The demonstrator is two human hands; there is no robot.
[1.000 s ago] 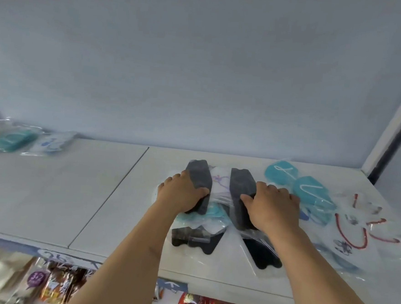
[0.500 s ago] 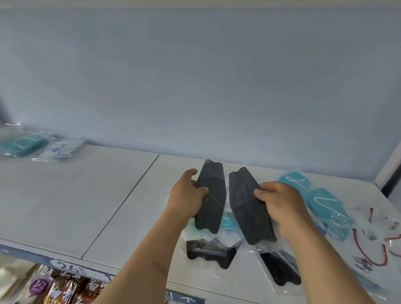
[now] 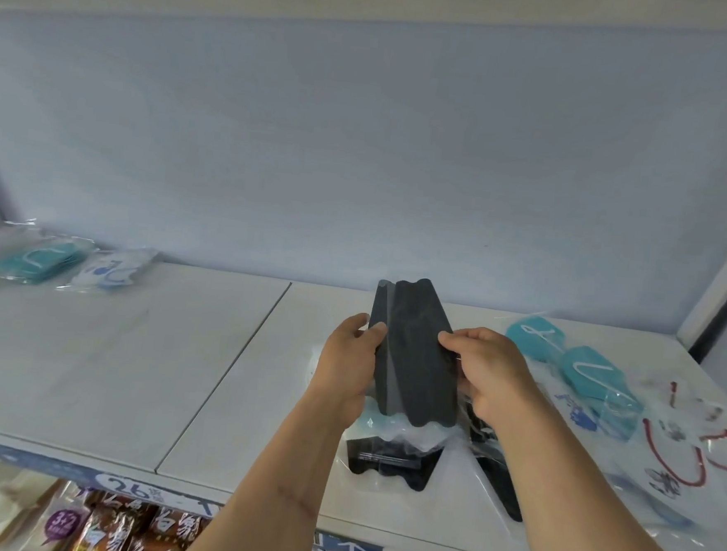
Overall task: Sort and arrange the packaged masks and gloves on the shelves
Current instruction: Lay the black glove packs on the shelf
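Two packs of dark grey masks [image 3: 416, 356] are held together, overlapping, above the white shelf [image 3: 131, 366]. My left hand [image 3: 346, 369] grips their left edge and my right hand [image 3: 492, 374] grips the right edge. Below them lie black mask packs [image 3: 387, 466], with another black pack [image 3: 498, 470] partly hidden by my right forearm. Teal mask packs [image 3: 583, 368] and clear packs with red-looped white masks [image 3: 680, 461] lie to the right. At the far left back sit a teal pack [image 3: 40, 261] and a white-blue pack [image 3: 112, 270].
The blue-grey back panel [image 3: 362, 146] closes the shelf behind. A white upright post [image 3: 723, 279] bounds the right side. Snack bags [image 3: 111, 529] fill the shelf below, under a price strip [image 3: 123, 484]. The shelf's left board is bare in the middle.
Both hands lifted a dark grey pack each off the pile, then brought the two packs together so they now overlap, held up in front of me.
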